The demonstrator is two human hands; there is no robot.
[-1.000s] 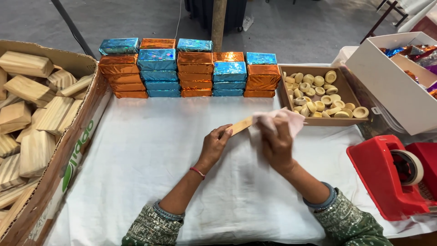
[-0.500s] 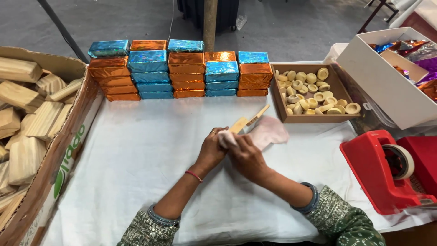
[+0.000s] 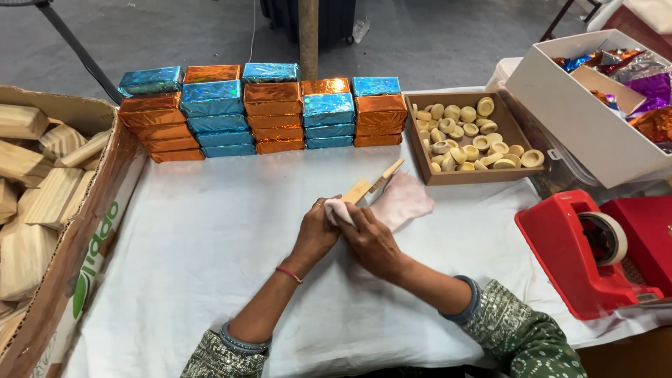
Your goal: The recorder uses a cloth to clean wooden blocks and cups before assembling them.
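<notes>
- The left hand (image 3: 316, 234) and the right hand (image 3: 371, 238) meet at the middle of the white table (image 3: 210, 245). Together they clench one end of a small wooden stick piece (image 3: 371, 185), with a pale pink cloth (image 3: 399, 203) pressed around it.
- The free end of the stick piece points toward 1 o'clock. The loose part of the cloth lies on the table just beside the right hand, at 2 o'clock from it.
- Judging by this, the piece in hand is only being wiped or wrapped in cloth; it has no foil on it yet.
- At 12 o'clock stands a row of foil-wrapped blocks (image 3: 266, 112), blue and orange, stacked in several columns. These look finished.
- At 9 o'clock a cardboard box (image 3: 91, 238) holds many bare wooden blocks (image 3: 35, 182), so much seems left.
- At 2 o'clock a brown tray (image 3: 420, 150) holds small round wooden cups (image 3: 469, 136), and a white box (image 3: 581, 112) beyond it holds foil sheets (image 3: 644, 84).
- At 3 o'clock a red tape dispenser (image 3: 581, 259) stands untouched, well apart from the hands.
</notes>
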